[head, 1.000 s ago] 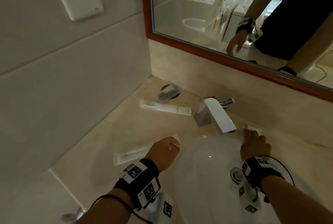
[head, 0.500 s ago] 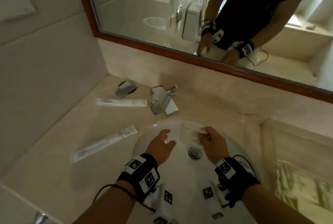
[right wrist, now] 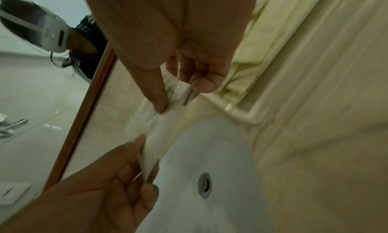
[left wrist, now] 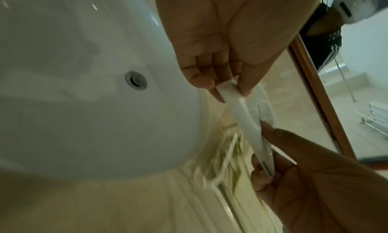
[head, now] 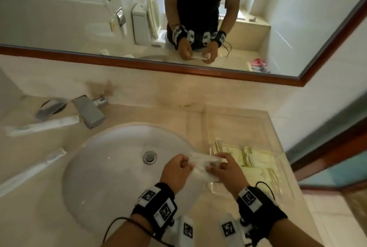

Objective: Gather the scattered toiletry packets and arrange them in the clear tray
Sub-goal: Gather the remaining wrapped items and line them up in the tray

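Observation:
Both hands hold one white toiletry packet [head: 200,164] over the right rim of the sink, beside the clear tray [head: 234,115]. My left hand [head: 175,167] pinches its left end between thumb and fingers [left wrist: 244,85]. My right hand [head: 224,169] pinches the other end [right wrist: 163,102]. The packet [left wrist: 247,120] is long and flat with small print. Several pale green-printed packets [head: 256,159] lie in the tray's near half. Two long white packets [head: 42,126] [head: 31,170] and a clear grey one [head: 50,107] lie on the counter at left.
A white round sink [head: 111,167] with a metal drain [head: 150,157] fills the middle. A square chrome tap [head: 89,110] stands behind it at left. A wood-framed mirror [head: 178,67] runs along the back wall. Something pink [head: 257,62] shows in the mirror.
My view has swung right from the counter's left corner to the tray. My right hand carried a packet from beside the tap across the sink, and my left hand has joined it on the packet.

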